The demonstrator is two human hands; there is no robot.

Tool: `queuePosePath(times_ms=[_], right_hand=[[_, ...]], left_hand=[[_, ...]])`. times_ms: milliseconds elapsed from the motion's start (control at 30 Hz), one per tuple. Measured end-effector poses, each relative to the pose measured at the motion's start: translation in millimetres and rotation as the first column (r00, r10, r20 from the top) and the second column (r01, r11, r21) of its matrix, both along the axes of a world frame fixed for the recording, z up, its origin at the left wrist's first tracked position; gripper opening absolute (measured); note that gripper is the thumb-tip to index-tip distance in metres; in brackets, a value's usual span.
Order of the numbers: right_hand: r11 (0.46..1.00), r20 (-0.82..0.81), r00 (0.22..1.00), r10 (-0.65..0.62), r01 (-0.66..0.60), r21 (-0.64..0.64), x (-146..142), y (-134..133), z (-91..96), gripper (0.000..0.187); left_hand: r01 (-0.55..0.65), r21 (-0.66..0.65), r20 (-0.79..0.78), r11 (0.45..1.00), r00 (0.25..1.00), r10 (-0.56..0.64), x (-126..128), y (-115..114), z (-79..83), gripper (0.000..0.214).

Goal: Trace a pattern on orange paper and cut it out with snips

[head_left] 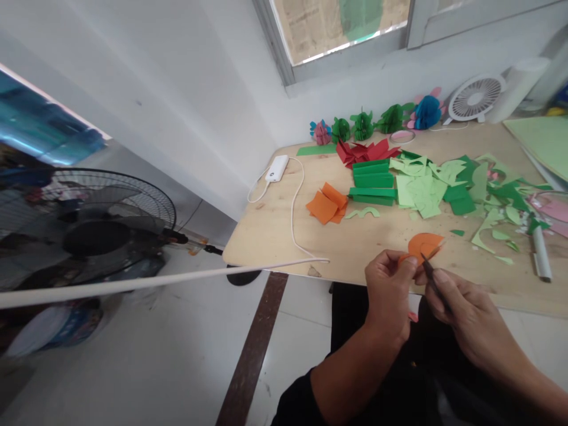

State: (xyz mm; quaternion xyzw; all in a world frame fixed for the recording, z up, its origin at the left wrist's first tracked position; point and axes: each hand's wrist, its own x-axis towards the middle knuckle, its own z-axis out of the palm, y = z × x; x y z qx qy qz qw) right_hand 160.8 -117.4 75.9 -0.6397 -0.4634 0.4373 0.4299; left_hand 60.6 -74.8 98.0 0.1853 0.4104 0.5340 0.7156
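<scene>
Orange paper, cut to a rounded piece (423,245), sits pinched in the fingers (402,260) of the left hand (388,290), just above the near edge of the wooden bench (275,231). The right hand (461,307) closes its fingers around a pair of dark scissors (429,273), whose blades meet the lower edge of the orange piece. Both hands hover over the person's dark-clothed lap, close together and nearly touching.

Further onto the bench, a stack of folded orange paper squares (328,204) lies left of centre, with a small wavy green strip (362,212) just beside it. A white cable (293,219) loops past the squares to a white power bank (277,168) near the bench's left corner. To the right of the squares lie folded dark green strips (373,180), then a loose heap of light green offcuts (421,189) spreading toward the right edge. A white marker (541,253) rests near the right side among the scraps.

Beyond these, red folded paper (364,152) lies near the back, and a row of paper flowers (364,125), green, pink and blue, stands against the wall. A small white desk fan (474,97) stands at the far right corner under the window (337,26). On the floor to the left, a large black pedestal fan (89,225) is well apart from the bench.
</scene>
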Motion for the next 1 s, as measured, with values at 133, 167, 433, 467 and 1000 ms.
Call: queuePosePath(times_ms=[133, 167, 433, 467, 1000], right_hand=[[1.000, 0.000, 1.000, -0.002, 0.002, -0.004, 2.5, 0.6, -2.8, 0.064], [1.000, -0.002, 1.000, 0.001, -0.001, -0.010, 3.4, 0.8, -2.9, 0.064], [0.999, 0.044, 0.998, 0.038, -0.037, -0.019, 6.4, 0.9, -0.6, 0.063], [0.999, 0.046, 0.998, 0.035, -0.034, -0.019, 6.3, 0.8, -1.0, 0.063], [0.999, 0.023, 0.999, 0.023, -0.022, -0.032, 3.3, 0.6, 2.6, 0.065]], left_hand=[[0.021, 0.002, 0.002, 1.000, 1.000, -0.021, -2.6, 0.8, -0.9, 0.039], [0.018, 0.013, -0.013, 1.000, 1.000, -0.018, -3.5, 1.8, -1.7, 0.037], [-0.017, 0.041, -0.112, 0.999, 0.994, 0.021, -7.3, 9.1, -5.8, 0.030], [-0.020, 0.037, -0.099, 0.999, 0.995, 0.024, -6.9, 8.8, -5.8, 0.031], [-0.017, -0.032, 0.008, 0.999, 1.000, 0.017, -4.5, -0.1, -6.6, 0.025]])
